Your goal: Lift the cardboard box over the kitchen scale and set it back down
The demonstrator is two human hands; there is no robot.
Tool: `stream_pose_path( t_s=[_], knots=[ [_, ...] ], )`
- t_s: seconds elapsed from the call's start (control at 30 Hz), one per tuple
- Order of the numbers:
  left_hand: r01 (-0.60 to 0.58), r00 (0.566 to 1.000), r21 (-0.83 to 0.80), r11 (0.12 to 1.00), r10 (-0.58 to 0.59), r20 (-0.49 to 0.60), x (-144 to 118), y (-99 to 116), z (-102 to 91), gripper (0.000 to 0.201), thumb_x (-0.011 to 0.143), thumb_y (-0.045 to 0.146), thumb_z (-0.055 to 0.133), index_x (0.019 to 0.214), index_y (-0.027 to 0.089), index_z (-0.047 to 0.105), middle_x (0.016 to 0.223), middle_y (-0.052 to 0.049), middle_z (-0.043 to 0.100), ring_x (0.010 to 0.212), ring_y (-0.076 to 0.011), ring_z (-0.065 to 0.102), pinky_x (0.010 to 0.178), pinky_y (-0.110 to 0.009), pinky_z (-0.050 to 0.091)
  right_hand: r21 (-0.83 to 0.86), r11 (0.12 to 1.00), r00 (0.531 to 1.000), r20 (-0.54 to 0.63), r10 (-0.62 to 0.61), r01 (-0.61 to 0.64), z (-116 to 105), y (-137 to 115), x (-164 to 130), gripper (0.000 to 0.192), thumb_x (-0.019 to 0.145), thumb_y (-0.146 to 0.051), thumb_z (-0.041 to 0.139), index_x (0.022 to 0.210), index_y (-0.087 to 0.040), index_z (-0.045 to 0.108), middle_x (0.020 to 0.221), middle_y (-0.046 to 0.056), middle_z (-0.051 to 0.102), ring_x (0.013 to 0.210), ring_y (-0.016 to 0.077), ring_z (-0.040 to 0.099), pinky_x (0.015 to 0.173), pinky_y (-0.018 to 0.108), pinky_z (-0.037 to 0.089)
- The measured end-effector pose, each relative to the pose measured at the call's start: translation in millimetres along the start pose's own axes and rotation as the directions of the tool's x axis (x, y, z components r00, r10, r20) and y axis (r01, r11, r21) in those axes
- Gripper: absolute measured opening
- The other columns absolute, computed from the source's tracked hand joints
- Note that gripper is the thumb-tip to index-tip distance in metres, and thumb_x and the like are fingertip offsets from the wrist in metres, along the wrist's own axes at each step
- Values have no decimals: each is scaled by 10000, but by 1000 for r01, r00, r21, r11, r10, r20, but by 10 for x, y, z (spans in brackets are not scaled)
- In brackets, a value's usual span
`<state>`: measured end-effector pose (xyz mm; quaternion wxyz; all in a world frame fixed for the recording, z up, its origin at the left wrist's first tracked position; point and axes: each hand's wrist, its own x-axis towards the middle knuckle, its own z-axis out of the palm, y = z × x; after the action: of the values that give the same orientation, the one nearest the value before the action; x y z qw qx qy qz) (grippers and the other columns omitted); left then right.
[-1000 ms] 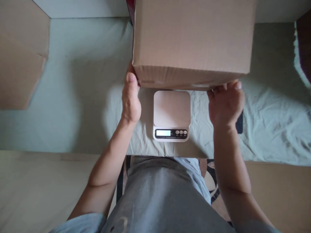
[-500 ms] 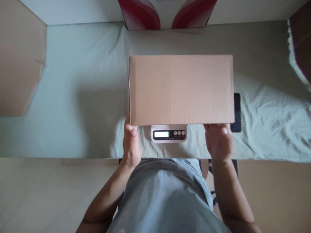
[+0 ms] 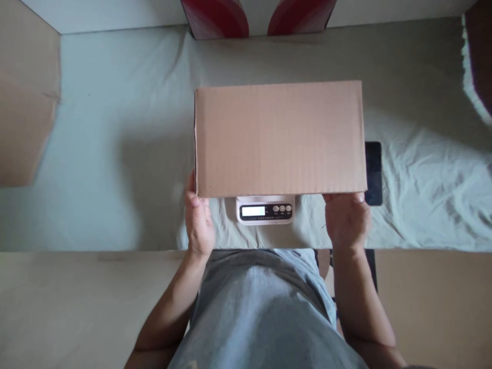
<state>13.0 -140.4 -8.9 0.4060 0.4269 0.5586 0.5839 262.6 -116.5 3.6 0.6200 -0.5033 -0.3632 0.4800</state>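
Plain brown cardboard box [image 3: 279,138] resting over small white digital scale [image 3: 265,209] near the cloth-covered bench's [image 3: 115,128] front edge; left hand [image 3: 199,220] and right hand [image 3: 348,218] grip its near corners, fingers curled.

Home packing spot; sheet-draped table [image 3: 115,154]; scale [image 3: 265,210].
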Motion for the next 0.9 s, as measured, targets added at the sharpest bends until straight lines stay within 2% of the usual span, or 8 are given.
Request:
stream_pose_path(
  t_s=[0.1,0.27,0.33,0.47,0.63,0.73,0.83,0.9],
  knots=[
    [7,997,-98,995,-15,-80,25,-149,-45,413,945,481,368,1315,355,502,1468,0,489,1368,-178,455,1158,-380,383,1,1000,1000,-20,9,-9,-60,144,34,235,801,-489,499,831,-284,610,1015,12,678,1074,201,628,958,380,501],
    [66,993,-100,993,-75,-86,50,-272,-108,357,935,430,390,1209,314,587,1354,-32,594,1343,-185,482,1152,-387,380,-14,998,994,-95,53,-55,-107,273,67,177,794,-394,511,732,-244,581,756,-8,641,793,161,629,846,338,522],
    [29,995,-83,996,-37,-87,35,-208,-114,333,935,438,398,1167,312,600,1366,-34,582,1344,-193,477,1129,-400,407,-16,999,996,-83,35,-37,-92,238,52,183,816,-391,489,796,-252,608,805,0,653,844,169,638,897,361,510],
    [-103,993,-71,992,99,-65,-68,29,-64,276,927,448,432,1098,334,617,1344,-5,572,1299,-198,503,1085,-383,448,-38,994,992,-73,-108,105,-48,124,-7,273,819,-462,509,972,-290,656,994,23,666,1016,197,631,976,386,479],
    [-76,997,-28,997,76,-9,-142,249,79,402,906,549,419,1219,340,558,1346,-26,534,1314,-220,466,1107,-394,405,-102,982,987,-6,-159,158,42,6,14,317,778,-513,565,956,-284,692,930,30,651,946,208,611,912,365,491],
    [-121,993,-39,992,120,-16,14,349,174,438,882,618,411,1240,395,529,1391,14,476,1375,-225,392,1134,-410,372,-139,965,975,15,-223,223,140,-91,153,396,765,-562,546,1043,-309,671,1028,33,634,1030,224,580,928,374,479],
    [-192,981,-43,980,192,-18,333,419,257,404,853,650,444,1162,413,554,1362,37,476,1395,-229,366,1152,-402,355,-129,945,954,53,-295,299,250,-162,389,468,768,-593,525,1130,-318,635,1101,33,611,1088,229,560,950,383,471],
    [-234,972,-40,971,234,6,581,403,298,441,841,667,457,1184,402,531,1354,22,488,1381,-237,392,1146,-407,364,-109,939,944,95,-315,325,313,-156,576,456,787,-584,514,1141,-320,626,1132,27,606,1126,226,553,973,383,466]
  ],
)
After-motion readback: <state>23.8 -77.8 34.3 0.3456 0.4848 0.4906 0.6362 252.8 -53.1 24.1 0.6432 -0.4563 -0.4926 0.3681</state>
